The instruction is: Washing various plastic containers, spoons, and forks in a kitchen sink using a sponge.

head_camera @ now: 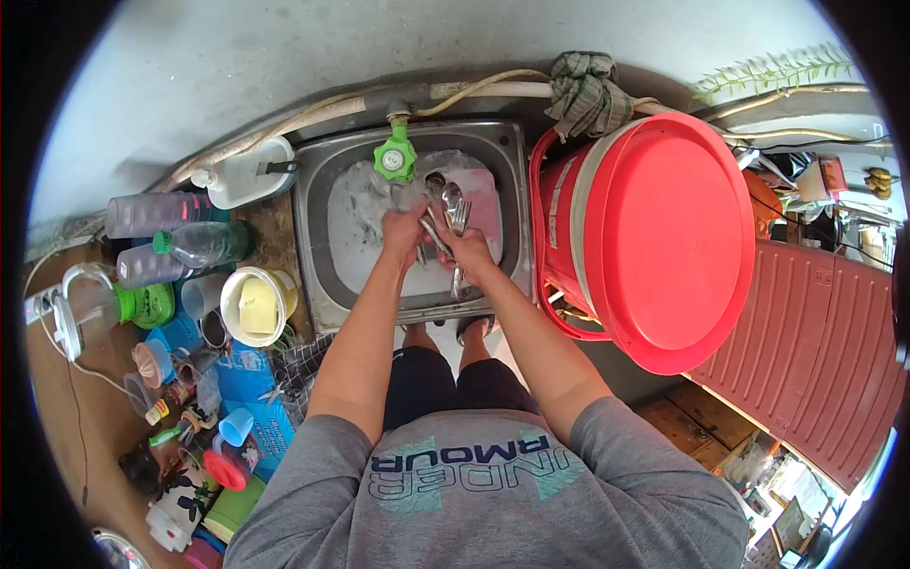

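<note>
Both hands are over a metal sink point(310, 235) holding whitish, foamy water point(355, 263). My right hand point(466, 252) grips a bundle of metal cutlery, with a fork point(462, 213) and a spoon point(451, 195) sticking up from it. A second, darker spoon bowl point(434, 183) shows beside them. Handles jut out below the hand. My left hand point(405, 231) is close against the bundle, its fingers at the cutlery under the green tap point(394, 158). Whether it holds a piece of its own is hidden. A pinkish flat thing point(480, 199) lies in the sink's right part.
A large red lidded bucket point(675, 242) stands close on the right. At left are a yellow-white tub point(231, 284), a white jug-like container point(252, 171), plastic bottles point(210, 244) and a blue cup point(236, 427). A checked cloth point(586, 92) hangs on the pipe point(490, 90) behind.
</note>
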Demonstrator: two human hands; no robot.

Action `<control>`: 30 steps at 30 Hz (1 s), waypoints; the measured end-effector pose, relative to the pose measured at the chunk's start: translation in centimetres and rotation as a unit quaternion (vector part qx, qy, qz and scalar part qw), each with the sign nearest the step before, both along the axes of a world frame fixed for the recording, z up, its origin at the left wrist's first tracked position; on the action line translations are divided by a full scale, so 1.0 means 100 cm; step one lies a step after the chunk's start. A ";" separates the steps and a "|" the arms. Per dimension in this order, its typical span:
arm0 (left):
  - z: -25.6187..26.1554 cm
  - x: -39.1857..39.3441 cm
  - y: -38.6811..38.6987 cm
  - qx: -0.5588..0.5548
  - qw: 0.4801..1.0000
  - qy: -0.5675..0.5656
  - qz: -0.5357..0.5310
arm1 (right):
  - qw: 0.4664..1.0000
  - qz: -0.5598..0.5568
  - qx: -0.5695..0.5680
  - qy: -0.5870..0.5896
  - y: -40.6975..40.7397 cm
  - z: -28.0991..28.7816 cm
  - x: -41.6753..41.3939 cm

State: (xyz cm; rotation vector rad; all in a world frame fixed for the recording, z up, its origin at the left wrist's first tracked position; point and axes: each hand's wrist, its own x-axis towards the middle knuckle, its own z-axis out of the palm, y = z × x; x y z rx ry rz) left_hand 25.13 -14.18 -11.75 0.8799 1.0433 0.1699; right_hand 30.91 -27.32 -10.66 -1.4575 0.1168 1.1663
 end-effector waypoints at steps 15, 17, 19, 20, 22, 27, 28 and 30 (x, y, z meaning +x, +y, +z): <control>-0.001 -0.001 0.002 0.047 0.998 0.017 0.027 | 0.997 0.030 0.013 0.077 -0.047 0.004 0.016; 0.007 0.001 -0.006 0.031 0.999 0.017 0.020 | 0.990 0.063 0.051 0.112 -0.041 0.016 0.015; 0.003 -0.002 -0.006 0.016 1.000 0.020 0.014 | 0.982 0.104 0.058 0.144 -0.033 0.021 0.011; -0.007 -0.005 -0.003 0.017 1.000 -0.001 0.012 | 0.982 0.104 0.058 0.145 -0.029 0.020 0.008; -0.019 -0.008 0.000 0.018 1.000 -0.022 0.010 | 0.988 0.116 0.020 0.097 -0.022 0.016 0.007; -0.029 -0.015 0.001 0.061 0.996 -0.014 0.058 | 0.986 0.123 0.049 0.103 -0.017 0.010 0.011; -0.025 -0.012 -0.001 0.062 0.996 -0.011 0.063 | 0.979 0.145 0.059 0.129 -0.016 0.009 0.012; -0.016 0.002 -0.007 0.068 0.989 0.004 0.134 | 0.979 0.144 0.052 0.136 -0.015 0.006 0.013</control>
